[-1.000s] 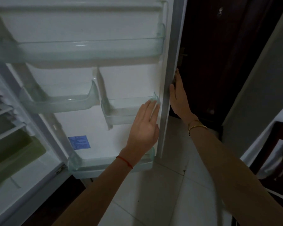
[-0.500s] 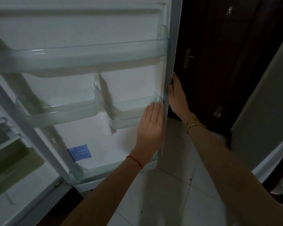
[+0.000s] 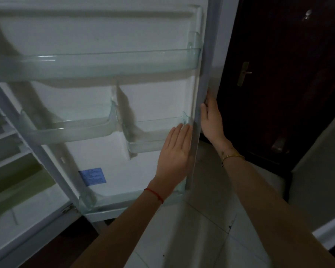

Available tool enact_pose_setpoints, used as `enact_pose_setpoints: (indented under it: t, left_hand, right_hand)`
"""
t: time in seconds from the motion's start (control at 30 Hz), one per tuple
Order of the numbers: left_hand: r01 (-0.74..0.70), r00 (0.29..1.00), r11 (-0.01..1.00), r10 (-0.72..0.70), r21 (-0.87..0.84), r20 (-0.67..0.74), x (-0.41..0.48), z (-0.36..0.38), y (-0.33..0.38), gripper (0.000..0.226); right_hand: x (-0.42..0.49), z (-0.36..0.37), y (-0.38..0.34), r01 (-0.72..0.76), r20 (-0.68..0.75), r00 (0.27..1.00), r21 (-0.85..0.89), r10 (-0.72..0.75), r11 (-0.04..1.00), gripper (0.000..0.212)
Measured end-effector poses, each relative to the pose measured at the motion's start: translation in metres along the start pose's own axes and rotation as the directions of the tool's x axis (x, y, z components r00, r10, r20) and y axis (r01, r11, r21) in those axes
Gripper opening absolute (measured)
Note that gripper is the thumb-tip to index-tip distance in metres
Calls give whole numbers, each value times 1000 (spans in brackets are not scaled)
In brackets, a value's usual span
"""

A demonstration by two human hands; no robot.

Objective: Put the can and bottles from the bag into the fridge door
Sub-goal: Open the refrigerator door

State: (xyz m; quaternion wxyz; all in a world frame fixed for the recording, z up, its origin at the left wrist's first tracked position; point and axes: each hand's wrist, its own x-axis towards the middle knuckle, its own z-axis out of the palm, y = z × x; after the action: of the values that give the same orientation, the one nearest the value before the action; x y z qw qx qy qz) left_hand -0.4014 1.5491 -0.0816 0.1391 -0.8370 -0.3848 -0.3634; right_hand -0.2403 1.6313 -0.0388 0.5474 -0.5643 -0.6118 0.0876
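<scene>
The left hand (image 3: 175, 151) lies flat, fingers together, against the open fridge door (image 3: 147, 97) at frame centre. The right hand (image 3: 211, 120) wraps the door's outer edge, fingers hidden behind it.

- The room is dim.
- Pale floor tiles (image 3: 191, 235) lie below the hands.
- A dark wooden door (image 3: 290, 78) with a metal handle (image 3: 243, 72) stands right of the hands.

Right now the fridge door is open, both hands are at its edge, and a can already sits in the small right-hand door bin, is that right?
Not quite. In the head view the small right-hand door bin is empty. The fridge door is open, with the left hand and right hand at its edge.
</scene>
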Motion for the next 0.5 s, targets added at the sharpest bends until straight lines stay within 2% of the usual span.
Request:
enact_pose_setpoints:
  t: [0.27, 0.5]
  left_hand:
    - [130, 990, 991, -131, 25, 58, -4, -12, 18, 57]
    - [220, 974, 973, -223, 67, 46, -8, -28, 31, 64]
  right_hand:
    - [-8, -16, 6, 77, 29, 997, 24, -78, 997, 51]
    - [-16, -34, 6, 112, 113, 987, 44, -117, 993, 54]
